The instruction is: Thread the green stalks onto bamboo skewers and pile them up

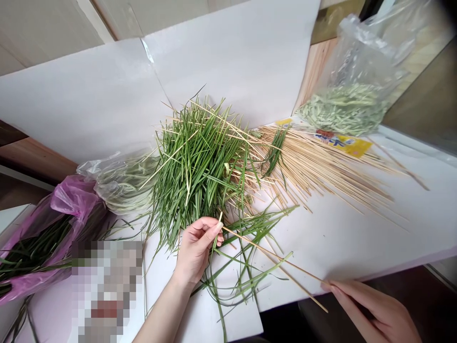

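right now threading: my left hand (198,247) pinching chive stalk (217,233) at tip of skewer (274,259), fingers closed on it. my right hand (371,309) gripping skewer's far end at table (410,228) edge, hands well apart. chive heap (200,162) lying just behind left hand, spare skewers (321,171) fanning beside it. seems mid-piercing; next move calling for steady push of skewer through stalk, keeping leaf from splitting.

White paper sheets (89,105) cover the worktop (410,224) and run up the far side, taped at a seam. Bare wood shows at the far right and far left, with a pale wall (46,28) behind. Soft, even light.
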A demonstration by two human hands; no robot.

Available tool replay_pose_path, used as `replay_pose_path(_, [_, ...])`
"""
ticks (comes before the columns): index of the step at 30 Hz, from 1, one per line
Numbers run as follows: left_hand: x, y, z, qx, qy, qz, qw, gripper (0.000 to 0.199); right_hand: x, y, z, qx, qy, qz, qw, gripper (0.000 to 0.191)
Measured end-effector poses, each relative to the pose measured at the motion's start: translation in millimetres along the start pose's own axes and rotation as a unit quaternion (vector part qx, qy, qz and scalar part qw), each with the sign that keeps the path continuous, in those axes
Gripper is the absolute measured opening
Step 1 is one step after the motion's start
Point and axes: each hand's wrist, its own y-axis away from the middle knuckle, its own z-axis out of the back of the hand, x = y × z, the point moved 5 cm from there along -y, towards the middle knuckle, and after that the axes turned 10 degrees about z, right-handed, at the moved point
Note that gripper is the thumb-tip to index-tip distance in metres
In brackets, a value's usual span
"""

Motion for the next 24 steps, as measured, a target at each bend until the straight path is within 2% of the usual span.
replay_pose_path(5, [-0.6,2.3,-2.6,-0.026,-0.001,-0.002,1.000,0.019,5.0,-4.9,1.3,-0.004,0.001,0.008,1.000,0.015])
replay_pose_path(8, [0.6,4.9,-11.2,-0.022,-0.014,0.016,1.000,0.019,10.1,-10.1,2.3,-0.009,-0.002,0.005,1.000,0.016])
replay_pose_path(16, [19.6,12.1,-58.6,0.050,-0.039,0.060,0.996,0.019,19.9,-20.3,4.6,-0.029,-0.022,0.022,0.999,0.016])
replay_pose_path(21, [33.9,11.2,-89.3,0.086,-0.081,0.074,0.990,0.029,16.5,-18.6,5.2,-0.039,-0.029,0.028,0.998,0.015])
replay_pose_path(24, [37.8,10.3,-103.9,0.096,-0.115,0.066,0.986,0.034,13.9,-18.0,7.3,-0.066,-0.023,0.030,0.997,0.016])
